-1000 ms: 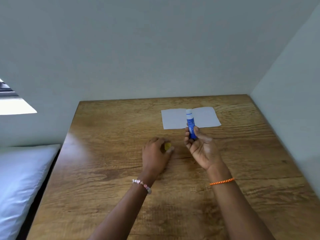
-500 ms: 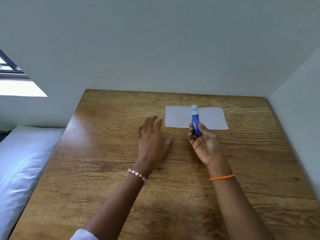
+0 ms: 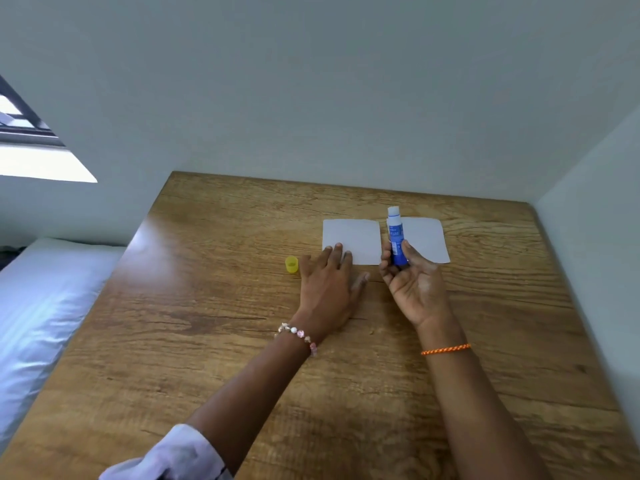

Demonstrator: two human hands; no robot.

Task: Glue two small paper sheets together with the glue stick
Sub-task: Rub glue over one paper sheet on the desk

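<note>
A person's two bare hands work over a wooden bench (image 3: 214, 341) set against a pale wall. The right hand (image 3: 414, 285) is closed around the lower part of a blue glue stick (image 3: 396, 237), holding it upright with its white, uncapped tip on top. The left hand (image 3: 327, 282) lies open and flat, palm down, its fingertips resting on the near edge of the left paper sheet (image 3: 353, 237). A second paper sheet (image 3: 427, 239) lies just beside the first, toward the bench's far right corner; the glue stick stands in front of the narrow gap between them. A small yellow cap (image 3: 291, 264) stands on the bench just left of the left hand. Each wrist wears a bracelet.
</note>
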